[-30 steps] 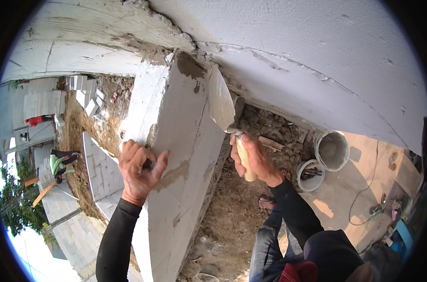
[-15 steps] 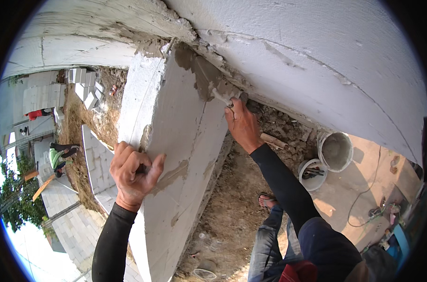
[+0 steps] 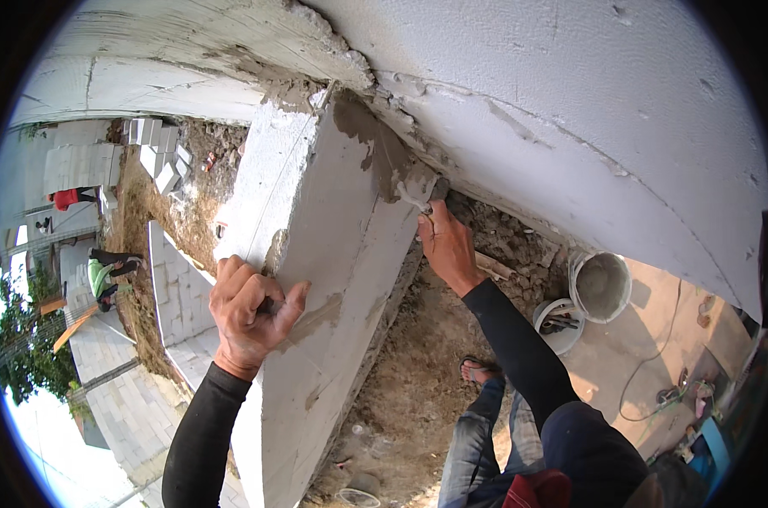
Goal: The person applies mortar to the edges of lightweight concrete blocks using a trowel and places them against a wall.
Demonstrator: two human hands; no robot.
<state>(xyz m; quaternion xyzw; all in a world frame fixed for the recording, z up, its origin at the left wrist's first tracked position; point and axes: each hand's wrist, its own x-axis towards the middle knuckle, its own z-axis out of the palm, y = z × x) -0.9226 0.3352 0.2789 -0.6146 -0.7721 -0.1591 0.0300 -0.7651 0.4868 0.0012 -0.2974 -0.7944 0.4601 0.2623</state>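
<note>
My left hand [image 3: 253,317] is closed at the top edge of a white block wall [image 3: 316,245], fingers curled and thumb stuck out. What its fingers grip, if anything, is hidden. A thin string [image 3: 284,173] runs along the wall top from a nail in the corner down to that hand. In my right hand [image 3: 449,250] is a trowel [image 3: 415,200], its pale neck caked with mortar; the blade is hard to make out. The trowel is against the wall's side face, just below a patch of wet grey mortar [image 3: 363,127] near the corner.
A large white wall [image 3: 570,135] meets the block wall at the corner. Two buckets [image 3: 601,288] [image 3: 559,326] stand at right, the nearer holding tools. Rubble [image 3: 519,241] lies along the wall foot. A cable [image 3: 646,364] crosses the floor. Far left, two people [image 3: 104,275] [image 3: 71,198] are bent over.
My right hand and the trowel have moved slightly down the wall face, away from the corner. The left hand keeps its place on the edge. The whole view has shifted a little.
</note>
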